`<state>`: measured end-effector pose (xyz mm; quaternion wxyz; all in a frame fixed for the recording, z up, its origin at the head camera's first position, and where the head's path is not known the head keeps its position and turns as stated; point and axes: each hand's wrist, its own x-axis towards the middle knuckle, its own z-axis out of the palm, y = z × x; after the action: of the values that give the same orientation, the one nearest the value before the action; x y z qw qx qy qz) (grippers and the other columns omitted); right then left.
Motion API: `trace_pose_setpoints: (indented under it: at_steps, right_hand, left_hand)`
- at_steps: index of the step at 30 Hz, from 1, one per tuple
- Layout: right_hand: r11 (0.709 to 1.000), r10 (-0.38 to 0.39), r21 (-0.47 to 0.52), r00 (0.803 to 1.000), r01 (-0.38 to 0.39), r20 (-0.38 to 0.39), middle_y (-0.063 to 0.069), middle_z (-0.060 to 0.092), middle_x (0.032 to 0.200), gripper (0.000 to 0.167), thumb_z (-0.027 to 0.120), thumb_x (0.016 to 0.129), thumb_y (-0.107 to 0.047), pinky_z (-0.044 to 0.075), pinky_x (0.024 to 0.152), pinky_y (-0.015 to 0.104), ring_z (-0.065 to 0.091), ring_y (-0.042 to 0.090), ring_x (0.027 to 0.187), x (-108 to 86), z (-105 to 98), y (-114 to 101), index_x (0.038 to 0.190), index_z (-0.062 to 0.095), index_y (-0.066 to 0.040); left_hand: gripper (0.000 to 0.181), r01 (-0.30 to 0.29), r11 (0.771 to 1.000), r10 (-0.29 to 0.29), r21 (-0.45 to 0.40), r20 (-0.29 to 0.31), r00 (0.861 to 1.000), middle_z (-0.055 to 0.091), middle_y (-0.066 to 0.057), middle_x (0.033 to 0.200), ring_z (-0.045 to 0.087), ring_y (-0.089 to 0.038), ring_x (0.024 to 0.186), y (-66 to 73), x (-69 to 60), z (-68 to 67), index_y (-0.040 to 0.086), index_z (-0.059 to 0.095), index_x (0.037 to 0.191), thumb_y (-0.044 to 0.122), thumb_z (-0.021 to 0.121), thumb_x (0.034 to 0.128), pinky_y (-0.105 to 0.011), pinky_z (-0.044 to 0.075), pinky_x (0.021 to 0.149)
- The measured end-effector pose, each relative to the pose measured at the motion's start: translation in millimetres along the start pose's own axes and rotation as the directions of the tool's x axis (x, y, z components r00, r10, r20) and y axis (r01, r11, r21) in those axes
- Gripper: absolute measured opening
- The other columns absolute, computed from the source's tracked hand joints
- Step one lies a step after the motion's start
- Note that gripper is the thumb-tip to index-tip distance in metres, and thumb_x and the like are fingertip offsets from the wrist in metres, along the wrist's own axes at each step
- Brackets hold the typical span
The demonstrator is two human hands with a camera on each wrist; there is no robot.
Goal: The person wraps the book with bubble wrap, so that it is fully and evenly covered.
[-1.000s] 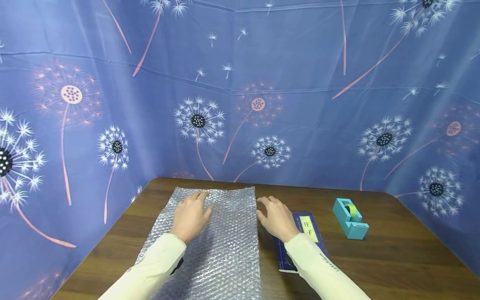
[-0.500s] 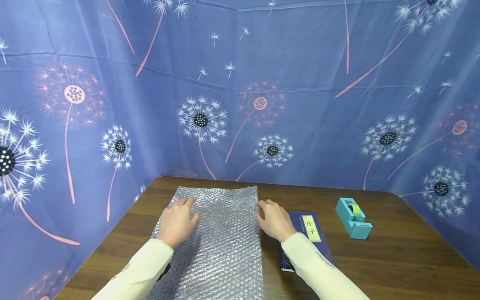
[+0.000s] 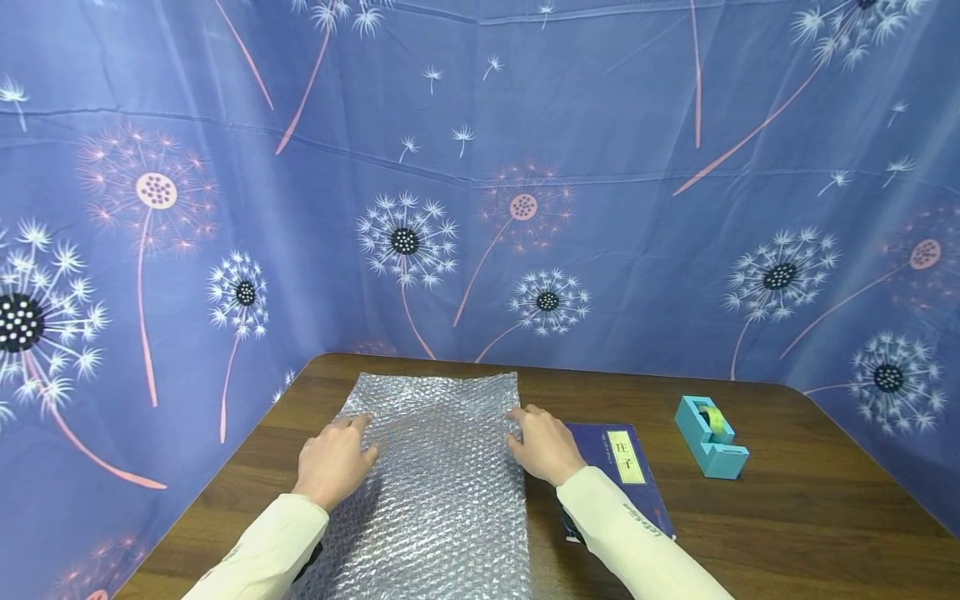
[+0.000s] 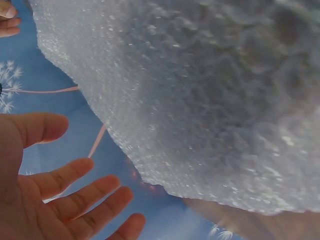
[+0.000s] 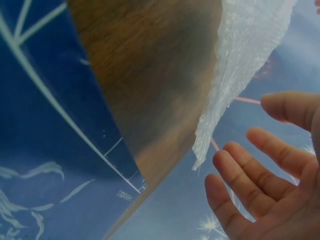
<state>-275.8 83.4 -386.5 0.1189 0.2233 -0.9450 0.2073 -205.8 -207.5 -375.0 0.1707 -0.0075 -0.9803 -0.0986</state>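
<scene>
Both sides of the bubble wrap [image 3: 446, 500]: left hand [image 3: 333, 464] over the left margin, right hand [image 3: 545, 446] at the right edge, overlapping it in the head view.
Left hand: empty, fingers loosely spread, thumb parted from them; contact with the sheet impossible to tell.
Right hand: empty too, fingers relaxed and wide, with a gap to the sheet showing in the right wrist view.
Bubble wrap: lengthwise on the wooden counter [image 3: 795, 492], from near the far rim down past the bottom of the head view; far edge slightly wavy.
Zhuangzi book [image 3: 622, 467]: dark blue with a pale title label, flat just right of the wrap, partly hidden behind the right sleeve [image 3: 630, 533].
Tape dispenser [image 3: 711, 454]: turquoise, with a yellow-green tape roll [image 3: 712, 419], right of the book and well apart from both hands.
Step in hand: probably settling the sheet flat and square.
Smoothing: best done with flat fingers and light, even pressure, sweeping outward from the middle; ease the wavy far edge down last, without crushing bubbles.
Sheet drift: likely with uneven pushing on something so light; match both hands' pace.
Book clearance: keep right-hand strokes short, to avoid nudging the cover.
</scene>
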Motion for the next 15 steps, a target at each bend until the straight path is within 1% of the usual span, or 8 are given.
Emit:
trace_pose_setpoints:
  at_steps: [2, 4, 6, 9, 13, 15]
  right_hand:
    - [1.000, 0.005, 0.002, 1.000, -0.005, 0.003, 0.026, 0.065, 0.126, 0.033, 0.075, 0.092, -0.014, 0.058, 0.081, 0.051, 0.068, 0.039, 0.101, 0.4, 0.6, -0.1, 0.123, 0.070, -0.003]
    - [1.000, 0.007, 0.004, 1.000, -0.007, 0.008, 0.024, 0.066, 0.122, 0.033, 0.075, 0.092, -0.013, 0.059, 0.076, 0.047, 0.069, 0.034, 0.092, 0.9, 1.1, -0.4, 0.123, 0.070, -0.003]
    - [1.000, 0.008, 0.005, 1.000, -0.008, 0.017, 0.022, 0.067, 0.119, 0.034, 0.075, 0.091, -0.013, 0.059, 0.072, 0.045, 0.068, 0.030, 0.087, 1.2, 1.4, -1.1, 0.123, 0.070, -0.003]
    - [1.000, 0.010, -0.001, 0.999, -0.010, 0.036, 0.020, 0.068, 0.116, 0.034, 0.076, 0.091, -0.013, 0.058, 0.071, 0.045, 0.068, 0.030, 0.086, 1.4, 1.9, -2.5, 0.123, 0.070, -0.004]
    - [1.000, 0.016, -0.008, 0.998, -0.016, 0.056, 0.019, 0.069, 0.114, 0.033, 0.076, 0.091, -0.014, 0.058, 0.074, 0.048, 0.069, 0.034, 0.092, 0.5, 3.0, -3.0, 0.121, 0.071, -0.004]
    - [1.000, 0.018, -0.010, 0.998, -0.017, 0.064, 0.018, 0.069, 0.113, 0.032, 0.076, 0.091, -0.014, 0.058, 0.075, 0.049, 0.069, 0.034, 0.093, -0.3, 3.6, -2.9, 0.121, 0.071, -0.004]
  left_hand:
    - [0.041, -0.004, 1.000, 0.004, 0.006, -0.005, 1.000, 0.068, -0.027, 0.118, 0.068, -0.045, 0.098, -2.5, -2.1, 1.2, -0.004, 0.067, 0.122, 0.021, 0.076, 0.0904, -0.057, 0.056, 0.074]
    - [0.041, -0.007, 1.000, 0.007, 0.019, -0.003, 1.000, 0.069, -0.026, 0.115, 0.068, -0.045, 0.096, -4.5, -4.3, 2.1, -0.004, 0.067, 0.120, 0.022, 0.076, 0.0899, -0.057, 0.056, 0.073]
    - [0.042, -0.007, 0.999, 0.007, 0.032, 0.000, 1.000, 0.070, -0.026, 0.111, 0.069, -0.045, 0.094, -6.5, -6.5, 2.9, -0.004, 0.068, 0.120, 0.022, 0.078, 0.0888, -0.056, 0.056, 0.071]
    - [0.043, 0.008, 0.999, -0.010, 0.041, 0.034, 0.999, 0.070, -0.027, 0.112, 0.068, -0.046, 0.094, -8.6, -9.9, 2.6, -0.005, 0.068, 0.120, 0.022, 0.078, 0.0881, -0.058, 0.056, 0.073]
    - [0.047, 0.032, 0.998, -0.036, 0.051, 0.081, 0.996, 0.069, -0.029, 0.113, 0.068, -0.047, 0.094, -11.4, -12.0, 2.1, -0.006, 0.068, 0.122, 0.023, 0.080, 0.0868, -0.058, 0.056, 0.074]
    - [0.048, 0.038, 0.998, -0.043, 0.055, 0.095, 0.995, 0.069, -0.029, 0.112, 0.069, -0.046, 0.091, -13.1, -12.3, 2.3, -0.006, 0.067, 0.123, 0.022, 0.081, 0.0857, -0.057, 0.056, 0.073]
